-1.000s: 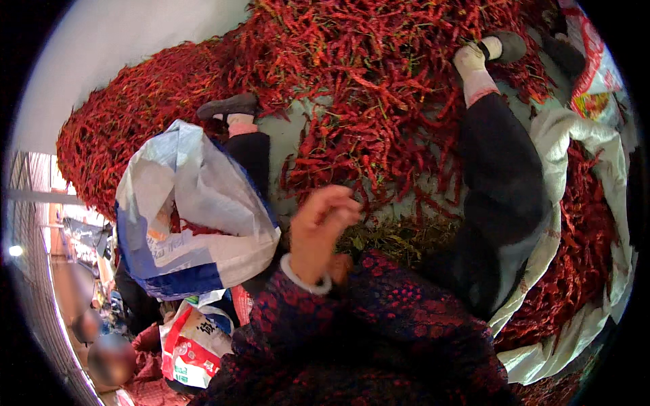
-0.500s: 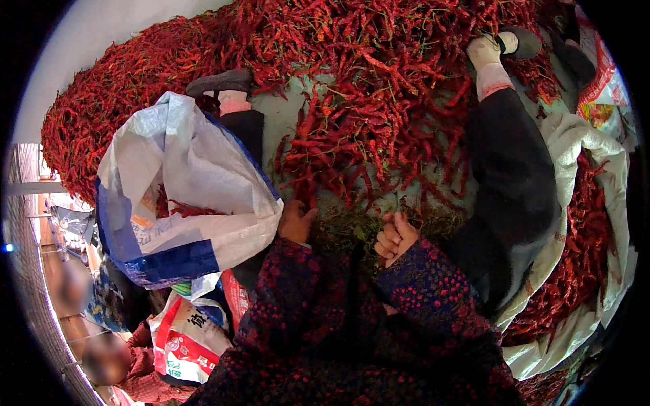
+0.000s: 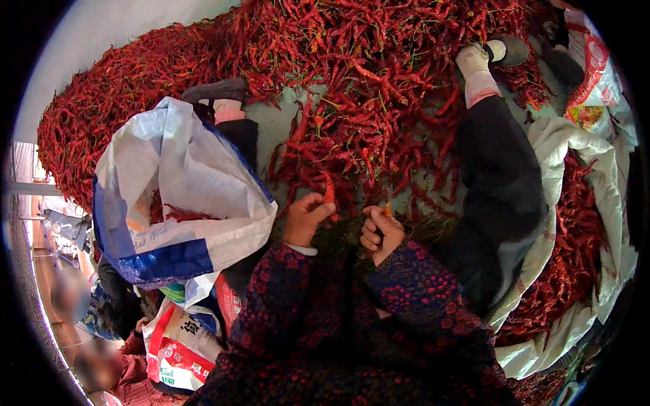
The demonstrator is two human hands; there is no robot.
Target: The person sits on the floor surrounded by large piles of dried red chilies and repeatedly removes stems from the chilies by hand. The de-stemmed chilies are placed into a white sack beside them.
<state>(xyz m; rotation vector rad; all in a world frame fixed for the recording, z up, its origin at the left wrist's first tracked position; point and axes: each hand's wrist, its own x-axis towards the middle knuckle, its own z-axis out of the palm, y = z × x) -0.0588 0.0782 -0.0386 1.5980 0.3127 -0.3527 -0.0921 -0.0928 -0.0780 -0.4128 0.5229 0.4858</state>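
**Single pepper in the left pinch, hands in front of the heap**

Largest: heap of red peppers (image 3: 379,61), spread between and beyond the feet. Next: pale sack (image 3: 554,135) at right, peppers inside; white-and-blue bag (image 3: 169,260) at left, a few peppers visible within.

Hands: left hand (image 3: 302,222) narrow, thumb and fingers holding one red pepper (image 3: 329,188), roughly upright, near the bag's rim. Right hand (image 3: 381,232) just apart from it, fingers curled, pinching an orange bit (image 3: 387,209), too small to identify.

Step in hand, judged: handling peppers singly. Next move would call for a light fingertip pinch, since dry-looking skin may crack.
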